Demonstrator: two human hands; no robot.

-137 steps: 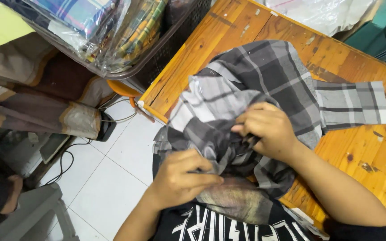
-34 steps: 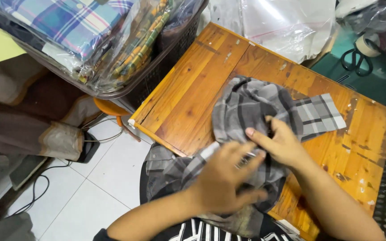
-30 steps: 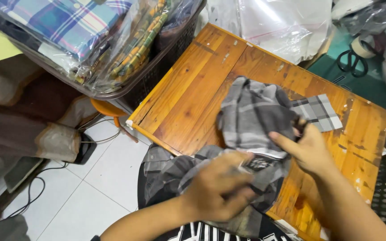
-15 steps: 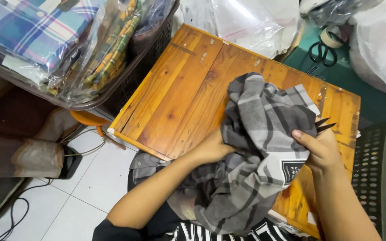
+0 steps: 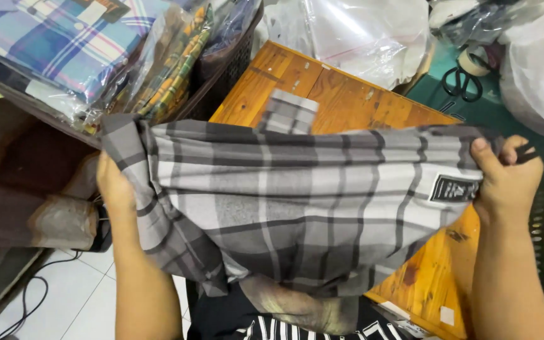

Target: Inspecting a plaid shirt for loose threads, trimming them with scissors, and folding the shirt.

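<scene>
The grey plaid cloth (image 5: pixel 297 208) is stretched wide across the view and hides most of the wooden table (image 5: pixel 347 104) behind it, along with the person's lap; its lower edge sags in folds that cannot be followed. The left hand (image 5: pixel 116 186) is mostly wrapped in the fabric's corner, so only its back shows, and its fingers are buried in the cloth (closed on it, as far as the bunched fabric tells). The right hand (image 5: pixel 505 182) is plainer: its thumb presses over the top edge and the fingers curl behind, pinching the cloth's other upper corner just beside a small dark sewn label (image 5: pixel 453 187). The cloth hangs taut between the two grips and droops below them. Both forearms rise from the bottom of the view, held well apart, hands raised to about the same height. Beyond the left fingers sit bagged checked shirts (image 5: pixel 64 44); beyond the right fingers, black scissors (image 5: pixel 462 82).
</scene>
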